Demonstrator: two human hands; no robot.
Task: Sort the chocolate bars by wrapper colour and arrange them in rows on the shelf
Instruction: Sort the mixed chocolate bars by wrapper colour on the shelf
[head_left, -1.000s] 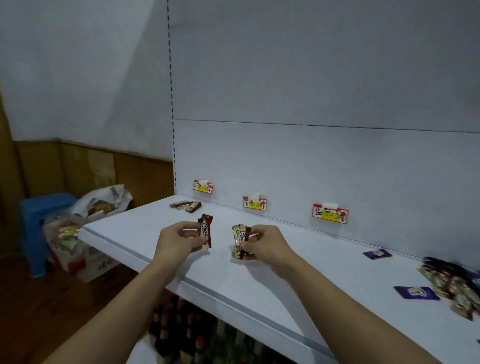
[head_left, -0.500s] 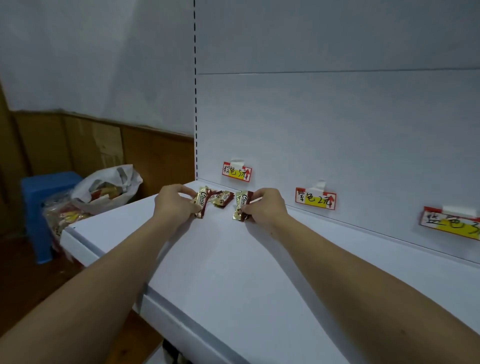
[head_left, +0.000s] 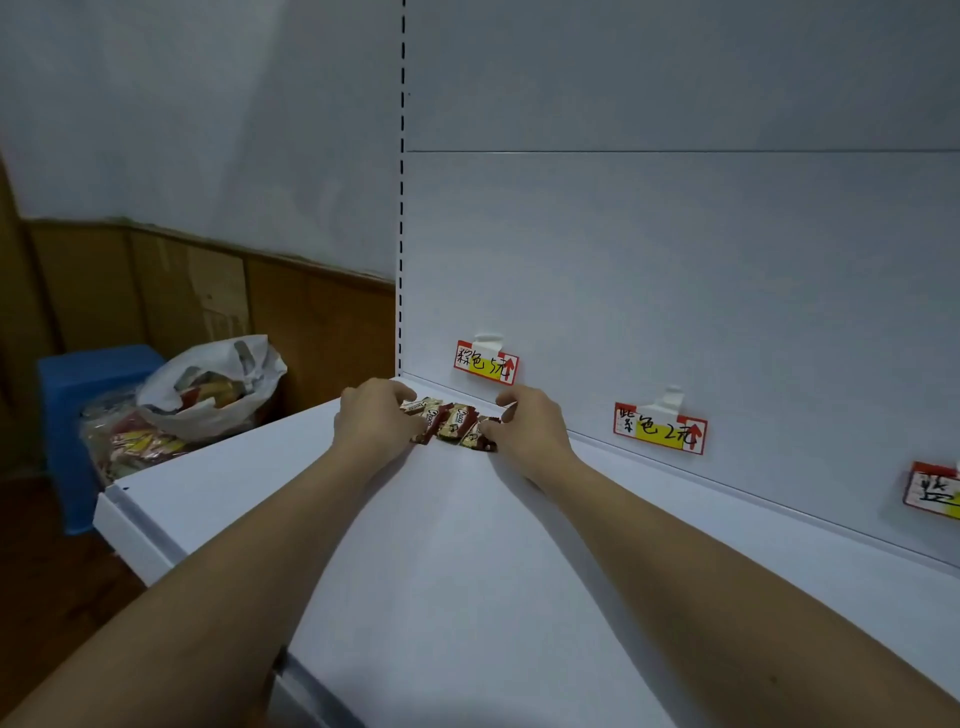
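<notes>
Several brown-and-gold chocolate bars (head_left: 456, 422) lie side by side at the back left of the white shelf (head_left: 467, 571), just below a brown-colour price label (head_left: 485, 362). My left hand (head_left: 376, 423) is at the left end of this row, its fingertips curled onto the leftmost bars (head_left: 430, 415). At the right end, my right hand (head_left: 532, 431) pinches the rightmost bar (head_left: 479, 441) between thumb and fingers, low on the shelf surface. My hands hide parts of the end bars.
Two more price labels, a purple-colour label (head_left: 660, 428) and a blue-colour label (head_left: 935, 491), hang on the back panel to the right. Left of the shelf, a white plastic bag (head_left: 213, 384) of snacks sits beside a blue stool (head_left: 78, 374).
Both hands carried a brown bar each from the front of the shelf to the back left and lowered them beside the bars lying under the brown label.
</notes>
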